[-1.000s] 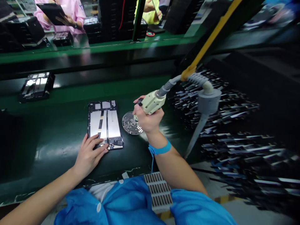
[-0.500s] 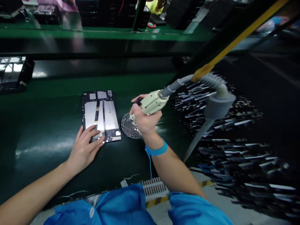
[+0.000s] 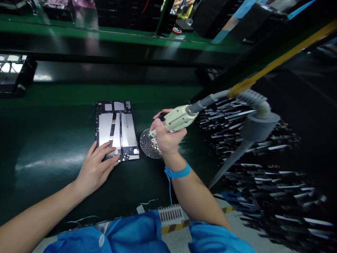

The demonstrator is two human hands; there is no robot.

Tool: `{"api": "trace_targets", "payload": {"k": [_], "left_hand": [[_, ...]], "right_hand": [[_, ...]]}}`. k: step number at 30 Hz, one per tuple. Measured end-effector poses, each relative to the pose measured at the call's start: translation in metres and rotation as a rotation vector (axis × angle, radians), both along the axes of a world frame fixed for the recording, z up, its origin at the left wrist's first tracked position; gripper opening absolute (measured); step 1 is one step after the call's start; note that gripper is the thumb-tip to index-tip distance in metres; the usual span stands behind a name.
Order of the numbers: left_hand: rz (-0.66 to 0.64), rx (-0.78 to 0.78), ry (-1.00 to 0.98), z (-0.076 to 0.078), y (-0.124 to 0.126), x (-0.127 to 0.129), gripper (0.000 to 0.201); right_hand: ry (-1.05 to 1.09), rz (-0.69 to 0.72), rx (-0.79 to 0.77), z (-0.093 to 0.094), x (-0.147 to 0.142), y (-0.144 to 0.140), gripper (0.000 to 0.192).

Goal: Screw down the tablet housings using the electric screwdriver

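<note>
An opened tablet chassis [image 3: 116, 129] with silver panels lies flat on the dark green conveyor belt [image 3: 52, 140]. My left hand [image 3: 96, 168] presses its fingers flat on the chassis's near left corner. My right hand [image 3: 165, 137] grips a cream electric screwdriver [image 3: 176, 120], its tip pointing down at a round perforated screw dish [image 3: 150, 144] just right of the chassis. A grey cable and coiled hose [image 3: 252, 102] run from the screwdriver up to the right. A blue wrist strap [image 3: 178, 172] circles my right wrist.
Another tablet chassis in a black tray [image 3: 13, 73] sits at the far left. A rack of dark stacked parts [image 3: 263, 154] fills the right side. A yellow-edged beam [image 3: 284, 56] slants overhead. Across the line stand black trays [image 3: 123, 14].
The view dipped and shifted; my right hand with the screwdriver stayed over the screw dish, and my left hand kept resting on the chassis.
</note>
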State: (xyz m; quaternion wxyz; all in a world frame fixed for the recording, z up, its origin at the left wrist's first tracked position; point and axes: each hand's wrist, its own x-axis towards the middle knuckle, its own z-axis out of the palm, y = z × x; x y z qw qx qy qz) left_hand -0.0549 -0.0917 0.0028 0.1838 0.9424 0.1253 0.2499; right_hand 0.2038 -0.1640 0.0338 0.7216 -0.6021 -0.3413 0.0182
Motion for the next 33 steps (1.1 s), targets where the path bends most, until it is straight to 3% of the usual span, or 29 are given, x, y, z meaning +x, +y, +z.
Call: {"api": "trace_targets", "payload": {"k": [4,8,12,15,18,33], "left_hand": [[-0.008,0.03,0.029,0.002,0.0,0.001,0.024],[-0.02,0.041,0.053,0.005,0.0,0.002,0.024],[-0.02,0.037,0.059,0.004,0.001,0.003,0.023],[-0.015,0.029,0.052,0.001,0.002,0.003,0.024],[-0.01,0.01,0.05,0.0,0.003,0.003,0.025],[0.004,0.0,0.068,0.007,0.001,0.003,0.024]], "right_hand": [[-0.015,0.012,0.035,0.003,0.001,0.002,0.024],[-0.024,0.006,0.12,0.021,-0.007,-0.001,0.02],[0.045,0.172,0.211,0.037,-0.038,-0.009,0.023],[0.049,0.37,0.138,0.036,-0.065,-0.015,0.027],[0.029,0.469,0.056,0.031,-0.081,-0.017,0.025],[-0.008,0.537,0.018,0.029,-0.092,-0.014,0.034]]}}
